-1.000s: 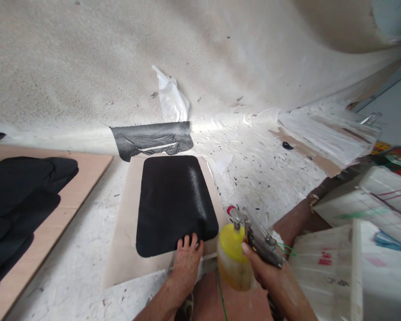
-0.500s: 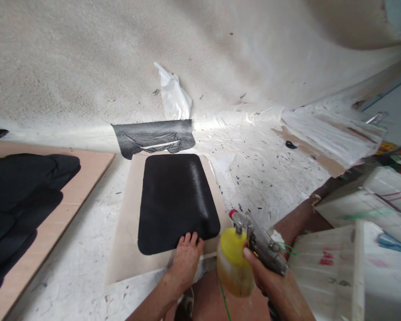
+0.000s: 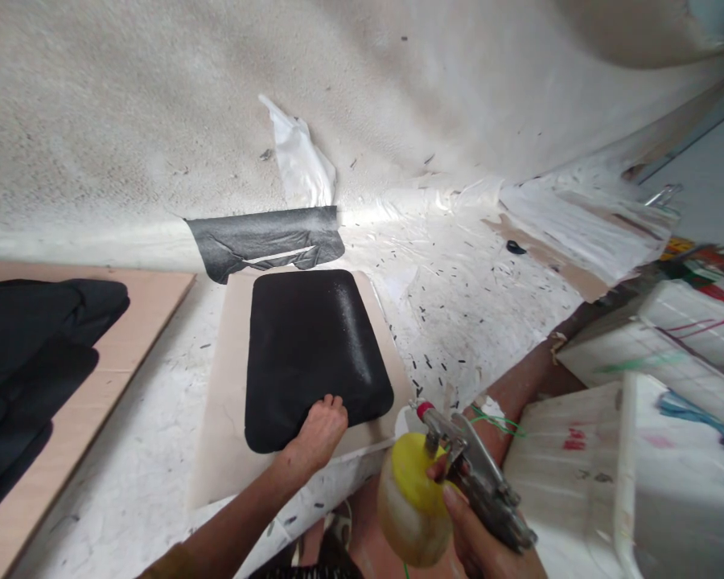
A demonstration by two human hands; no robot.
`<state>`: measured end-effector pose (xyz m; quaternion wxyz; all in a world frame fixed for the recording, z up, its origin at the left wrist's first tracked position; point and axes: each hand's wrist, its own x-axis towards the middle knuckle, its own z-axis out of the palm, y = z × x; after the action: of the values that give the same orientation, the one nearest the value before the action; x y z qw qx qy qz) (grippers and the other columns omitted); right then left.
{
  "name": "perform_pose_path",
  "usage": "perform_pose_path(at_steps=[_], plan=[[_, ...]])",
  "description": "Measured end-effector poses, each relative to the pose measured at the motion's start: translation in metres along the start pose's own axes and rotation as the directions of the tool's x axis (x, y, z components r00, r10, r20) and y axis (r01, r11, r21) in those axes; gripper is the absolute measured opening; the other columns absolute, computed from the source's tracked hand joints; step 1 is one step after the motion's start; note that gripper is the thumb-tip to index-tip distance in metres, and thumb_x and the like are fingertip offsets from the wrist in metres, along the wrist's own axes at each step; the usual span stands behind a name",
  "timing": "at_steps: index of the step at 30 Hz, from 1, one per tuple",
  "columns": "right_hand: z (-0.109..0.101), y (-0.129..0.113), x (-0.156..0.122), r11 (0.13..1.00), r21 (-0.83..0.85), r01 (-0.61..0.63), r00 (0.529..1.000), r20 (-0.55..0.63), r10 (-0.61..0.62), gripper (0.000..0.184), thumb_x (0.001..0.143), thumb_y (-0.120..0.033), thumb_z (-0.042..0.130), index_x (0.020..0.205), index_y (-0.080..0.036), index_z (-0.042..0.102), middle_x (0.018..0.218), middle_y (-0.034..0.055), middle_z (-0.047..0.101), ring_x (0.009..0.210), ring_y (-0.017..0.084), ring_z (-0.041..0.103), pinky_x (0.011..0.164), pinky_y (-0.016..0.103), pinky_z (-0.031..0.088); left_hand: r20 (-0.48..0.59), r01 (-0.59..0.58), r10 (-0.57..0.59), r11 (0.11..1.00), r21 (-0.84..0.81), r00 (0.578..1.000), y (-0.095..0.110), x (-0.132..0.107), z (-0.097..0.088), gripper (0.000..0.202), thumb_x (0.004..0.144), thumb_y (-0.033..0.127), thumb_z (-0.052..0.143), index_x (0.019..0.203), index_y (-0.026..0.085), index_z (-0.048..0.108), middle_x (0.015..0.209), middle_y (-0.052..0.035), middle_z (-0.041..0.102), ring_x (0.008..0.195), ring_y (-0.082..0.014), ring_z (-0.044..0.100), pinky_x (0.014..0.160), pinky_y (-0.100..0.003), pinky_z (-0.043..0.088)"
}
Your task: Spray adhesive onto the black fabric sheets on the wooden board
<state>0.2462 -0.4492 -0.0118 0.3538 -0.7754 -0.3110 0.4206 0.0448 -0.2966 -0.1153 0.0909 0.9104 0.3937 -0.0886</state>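
Observation:
A black rounded-corner fabric panel lies on a beige board, with a streak of whitish speckles along its right side. My left hand is at the panel's lower edge, its fingers curled and closed on the fabric; the fingertips are partly hidden. In my right hand is a metal spray gun, its red-ringed nozzle toward the upper left, just off the board's lower right corner. Below the gun hangs its cup with a yellow lid and cloudy yellowish contents.
Several black fabric pieces are piled on a cardboard sheet at left. A grey fabric strip lies against the draped backdrop. White plastic bins stand close on the right. Dark scraps litter the white covering.
My left hand has gone from lying with extended fingers on the panel's lower edge to closing on it. The spray gun has moved slightly down. The view has shifted a little.

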Motion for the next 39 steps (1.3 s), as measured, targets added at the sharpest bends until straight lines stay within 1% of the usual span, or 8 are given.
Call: perform_pose_path(at_steps=[4,8,11,19,27,32,36,39], plan=[[0.004,-0.019,-0.003,0.999,0.03,0.038,0.999,-0.004,-0.038,0.035,0.075,-0.056,0.063,0.08,-0.022,0.064,0.045,-0.0066,0.035,0.042,0.011,0.032,0.042,0.024,0.027,0.019,-0.035,0.035,0.999,-0.032,0.999,-0.005,0.005,-0.003,0.034,0.063,0.001,0.058,0.097,0.007,0.06,0.098,-0.016,0.058,0.094,-0.0273,0.053,0.074,-0.035,0.045],[0.009,-0.04,-0.01,0.998,-0.01,0.056,0.998,0.02,-0.056,0.041,0.079,-0.06,0.057,0.081,-0.019,0.061,0.051,-0.0064,0.034,0.049,0.011,0.033,0.047,0.024,0.028,0.035,0.124,-0.12,0.916,-0.382,0.992,-0.028,0.015,-0.013,0.024,0.071,0.003,0.047,0.088,0.011,0.062,0.096,-0.012,0.062,0.093,-0.0228,0.057,0.081,-0.034,0.043],[0.013,-0.05,-0.012,0.994,0.029,0.106,0.993,0.042,-0.107,0.044,0.082,-0.059,0.054,0.098,-0.019,0.059,0.053,-0.0079,0.03,0.049,0.011,0.029,0.048,0.026,0.025,0.113,0.213,-0.181,0.791,-0.574,0.977,-0.055,0.024,-0.019,0.017,0.071,0.007,0.046,0.076,0.014,0.061,0.078,-0.005,0.062,0.077,-0.0168,0.059,0.071,-0.027,0.045],[0.045,-0.07,0.004,0.964,0.119,0.238,0.969,0.036,-0.244,0.025,0.077,-0.047,0.064,0.077,-0.022,0.063,0.049,-0.0061,0.034,0.047,0.012,0.03,0.046,0.028,0.029,0.231,0.254,-0.122,0.648,-0.718,0.965,-0.081,0.035,-0.02,0.014,0.068,0.012,0.047,0.073,0.013,0.06,0.055,0.0027,0.053,0.052,-0.0101,0.053,0.049,-0.019,0.039],[0.081,-0.063,0.033,0.964,0.108,0.242,0.964,0.081,-0.251,0.046,0.079,-0.061,0.055,0.092,-0.017,0.062,0.034,-0.0121,0.03,0.029,0.008,0.022,0.036,0.024,0.021,0.197,0.186,-0.085,0.793,-0.58,0.977,-0.086,0.048,-0.043,0.011,0.064,0.011,0.054,0.067,0.016,0.063,0.061,0.0022,0.057,0.061,-0.0116,0.053,0.054,-0.02,0.038],[0.082,-0.056,0.036,0.972,0.099,0.213,0.972,0.079,-0.221,0.045,0.08,-0.062,0.056,0.085,-0.017,0.059,0.039,-0.0141,0.026,0.03,0.005,0.021,0.035,0.02,0.019,0.088,0.1,-0.073,0.926,-0.365,0.993,-0.121,0.08,-0.087,0.012,0.068,0.009,0.056,0.073,0.014,0.066,0.077,-0.0056,0.063,0.079,-0.0199,0.059,0.07,-0.027,0.044],[0.078,-0.061,0.033,0.974,0.086,0.211,0.976,0.042,-0.215,0.034,0.084,-0.051,0.059,0.085,-0.017,0.061,0.051,-0.0089,0.047,0.038,0.007,0.042,0.041,0.022,0.038,-0.113,0.059,-0.074,0.99,-0.13,0.991,-0.162,0.12,-0.137,0.024,0.078,0.005,0.047,0.093,0.008,0.065,0.106,-0.0163,0.061,0.1,-0.0258,0.057,0.086,-0.035,0.042],[0.075,-0.067,0.028,0.974,0.078,0.214,0.977,-0.008,-0.214,0.025,0.084,-0.043,0.063,0.086,-0.018,0.062,0.084,0.0004,0.065,0.074,0.017,0.062,0.066,0.032,0.054,-0.223,0.095,-0.093,0.995,-0.002,0.97,-0.189,0.148,-0.165,0.029,0.08,0.001,0.041,0.099,0.004,0.063,0.11,-0.0207,0.058,0.107,-0.0271,0.053,0.092,-0.038,0.039]])
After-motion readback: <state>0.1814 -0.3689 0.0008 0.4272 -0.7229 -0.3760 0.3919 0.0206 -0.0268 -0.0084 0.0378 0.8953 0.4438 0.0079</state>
